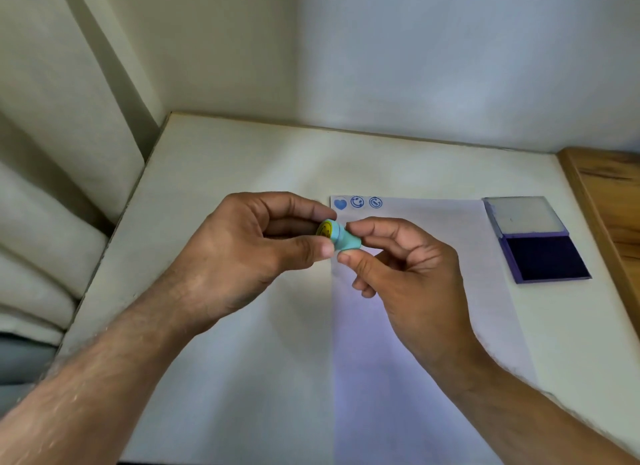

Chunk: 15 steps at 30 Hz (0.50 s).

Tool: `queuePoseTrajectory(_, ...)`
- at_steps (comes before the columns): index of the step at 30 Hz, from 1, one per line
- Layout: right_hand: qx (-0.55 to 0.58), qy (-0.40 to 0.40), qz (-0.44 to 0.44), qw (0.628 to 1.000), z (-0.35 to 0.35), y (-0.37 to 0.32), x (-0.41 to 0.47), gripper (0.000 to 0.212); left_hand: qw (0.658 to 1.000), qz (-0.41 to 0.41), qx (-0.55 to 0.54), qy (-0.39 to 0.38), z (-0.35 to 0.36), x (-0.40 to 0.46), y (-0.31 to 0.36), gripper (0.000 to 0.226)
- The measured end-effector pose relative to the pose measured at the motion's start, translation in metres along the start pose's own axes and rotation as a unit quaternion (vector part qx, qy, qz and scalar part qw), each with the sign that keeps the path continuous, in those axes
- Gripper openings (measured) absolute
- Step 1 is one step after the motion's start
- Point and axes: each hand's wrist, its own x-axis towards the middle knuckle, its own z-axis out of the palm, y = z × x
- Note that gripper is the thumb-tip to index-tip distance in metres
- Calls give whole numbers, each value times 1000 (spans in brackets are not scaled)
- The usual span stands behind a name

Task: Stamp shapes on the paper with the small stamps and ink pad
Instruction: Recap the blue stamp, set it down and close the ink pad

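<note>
At the centre of the frame both hands share one small teal stamp (341, 237), lifted above the tabletop (242, 159): the left hand (249, 246) pinches its yellow smiley end and the right hand (398, 274) pinches the body between thumb and forefinger, probably to pull off a cap or turn it for inking. The paper (433, 243) lies below with three blue prints (357, 202) along its top edge, and the ink pad (547, 258) sits open at the right, handy for the right hand.

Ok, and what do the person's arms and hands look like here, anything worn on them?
Both forearms are bare up to the picture's edge: no sleeves, gloves, watch or bands in view. The left hand and right hand show no rings on the fingers that can be seen. Fine hair shows along the left forearm.
</note>
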Motion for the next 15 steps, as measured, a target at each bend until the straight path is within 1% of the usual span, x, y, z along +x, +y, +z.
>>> queuePoseTrajectory(3,-21,11,-24,999,-1,-1,-2,25,1000,8,-1,3,-1,2,-2,27)
queuePoseTrajectory(5,-14,8,-25,1000,-1,-2,-3,24,1000,20,-1,8,-2,3,-3,30)
queuePoseTrajectory(7,22,1,-15,1000,-1,-3,-2,24,999,33,-1,10,-2,2,-2,35)
queuePoseTrajectory(11,137,-35,52,989,-2,-4,4,19,996,84,27,9,-2,-1,3,31)
queuePoseTrajectory(15,204,-86,135,966,-2,-4,3,20,992,120,50,-3,0,-4,4,31)
